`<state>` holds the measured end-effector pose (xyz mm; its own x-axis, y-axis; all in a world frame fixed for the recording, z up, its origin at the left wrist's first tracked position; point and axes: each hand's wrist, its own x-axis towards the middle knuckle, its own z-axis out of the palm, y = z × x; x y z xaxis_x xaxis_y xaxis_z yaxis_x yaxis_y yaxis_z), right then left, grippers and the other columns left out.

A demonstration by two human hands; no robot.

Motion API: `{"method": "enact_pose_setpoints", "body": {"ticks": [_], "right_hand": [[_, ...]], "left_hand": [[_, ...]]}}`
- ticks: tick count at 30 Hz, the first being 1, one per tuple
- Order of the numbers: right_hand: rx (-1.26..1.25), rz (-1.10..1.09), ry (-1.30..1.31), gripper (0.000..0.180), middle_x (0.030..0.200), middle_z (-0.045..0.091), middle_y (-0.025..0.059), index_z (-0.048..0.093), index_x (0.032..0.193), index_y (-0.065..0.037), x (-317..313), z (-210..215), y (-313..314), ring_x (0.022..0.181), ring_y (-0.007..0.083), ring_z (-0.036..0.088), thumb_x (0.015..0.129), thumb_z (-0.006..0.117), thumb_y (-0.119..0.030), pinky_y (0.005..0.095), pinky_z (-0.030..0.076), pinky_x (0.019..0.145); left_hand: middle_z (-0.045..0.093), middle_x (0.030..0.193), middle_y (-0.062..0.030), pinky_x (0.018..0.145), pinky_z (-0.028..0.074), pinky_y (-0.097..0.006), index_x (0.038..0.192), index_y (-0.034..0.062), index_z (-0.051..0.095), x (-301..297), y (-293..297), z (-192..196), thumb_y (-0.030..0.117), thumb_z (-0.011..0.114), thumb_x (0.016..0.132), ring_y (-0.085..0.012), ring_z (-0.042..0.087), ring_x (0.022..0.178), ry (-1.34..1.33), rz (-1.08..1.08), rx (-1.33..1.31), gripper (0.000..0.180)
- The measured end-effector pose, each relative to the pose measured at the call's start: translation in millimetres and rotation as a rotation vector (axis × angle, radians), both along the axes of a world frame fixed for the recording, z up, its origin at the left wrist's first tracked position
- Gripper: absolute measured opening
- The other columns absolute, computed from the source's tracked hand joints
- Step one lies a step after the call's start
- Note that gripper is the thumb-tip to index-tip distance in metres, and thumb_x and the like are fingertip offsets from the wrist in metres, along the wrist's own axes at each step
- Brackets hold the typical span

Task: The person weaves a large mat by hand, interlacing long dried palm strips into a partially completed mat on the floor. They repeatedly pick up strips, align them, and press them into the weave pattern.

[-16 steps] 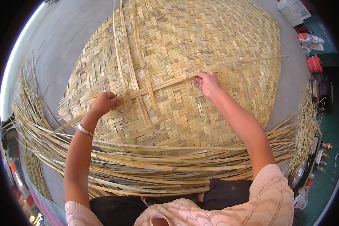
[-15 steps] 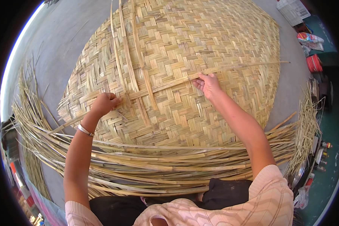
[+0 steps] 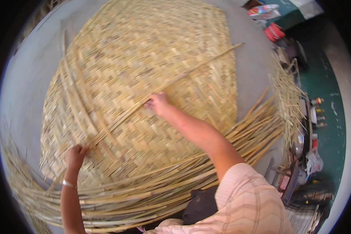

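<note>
A large mat [image 3: 152,58] woven from flat, straw-coloured strips spreads on the floor before me. One long strip [image 3: 125,117] lies diagonally across it, its far end reaching past the mat's right edge. My right hand [image 3: 158,103] pinches this strip near its middle. Lower left, my left hand [image 3: 77,154] has its fingers closed at the same strip, close to where it meets several raised strips [image 3: 81,103]. Those raised strips cross it and stretch toward the mat's far left. A pale bangle [image 3: 69,184] circles my left wrist. Motion blurs the picture somewhat.
A bundle of long loose strips [image 3: 144,202] curves between me and the mat. Thin shavings [image 3: 286,91] are heaped at the right. Beyond stand a red roll [image 3: 274,32], packages, small bottles [image 3: 319,111] and a clear plastic bag [image 3: 314,160]. Grey floor surrounds the mat.
The view has swung to the right, so the mat appears farther left and tilted. Both hands stay at the long strip, but the right hand's distance from the left looks slightly changed.
</note>
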<state>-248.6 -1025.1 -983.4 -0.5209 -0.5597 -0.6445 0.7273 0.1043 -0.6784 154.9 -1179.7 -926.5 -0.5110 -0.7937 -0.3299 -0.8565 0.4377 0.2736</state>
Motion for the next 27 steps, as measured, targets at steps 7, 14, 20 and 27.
{"method": "enact_pose_setpoints", "body": {"ticks": [7, 14, 20, 27], "right_hand": [[0.038, 0.028, -0.042, 0.019, 0.093, 0.064, 0.0121, 0.049, 0.109, -0.005, 1, 11, 0, 0.076, 0.0215, 0.066, 0.096, 0.049, -0.018, 0.0338, 0.057, 0.057], [0.073, -0.026, 0.030, 0.019, 0.095, 0.063, 0.0123, 0.046, 0.112, -0.006, 3, 7, 6, 0.075, 0.0209, 0.066, 0.097, 0.048, -0.017, 0.0303, 0.056, 0.056], [0.140, -0.030, 0.011, 0.020, 0.095, 0.062, 0.0140, 0.044, 0.112, -0.005, -6, 5, 12, 0.071, 0.0214, 0.064, 0.096, 0.050, -0.015, 0.0320, 0.056, 0.054], [0.033, 0.047, 0.087, 0.022, 0.104, 0.057, 0.0175, 0.040, 0.112, -0.001, -10, 5, 19, 0.086, 0.0296, 0.064, 0.095, 0.051, -0.010, 0.0385, 0.059, 0.065]], "left_hand": [[0.055, 0.058, -0.0122, 0.055, 0.041, -0.040, 0.070, 0.0015, 0.061, 37, -7, 1, 0.039, 0.067, 0.083, -0.0261, 0.052, 0.054, 0.043, 0.105, 0.054, 0.040], [0.057, 0.059, -0.0145, 0.056, 0.042, -0.041, 0.072, 0.0012, 0.062, 30, -3, 2, 0.038, 0.067, 0.082, -0.0280, 0.056, 0.056, 0.030, 0.083, -0.032, 0.038], [0.060, 0.063, -0.0162, 0.058, 0.044, -0.042, 0.073, 0.0011, 0.063, 20, -1, 4, 0.038, 0.067, 0.082, -0.0317, 0.058, 0.060, -0.009, 0.123, 0.028, 0.038], [0.062, 0.069, -0.0173, 0.063, 0.045, -0.045, 0.077, 0.0040, 0.065, 23, 1, 8, 0.045, 0.063, 0.084, -0.0354, 0.060, 0.068, -0.029, 0.097, 0.058, 0.042]]}}
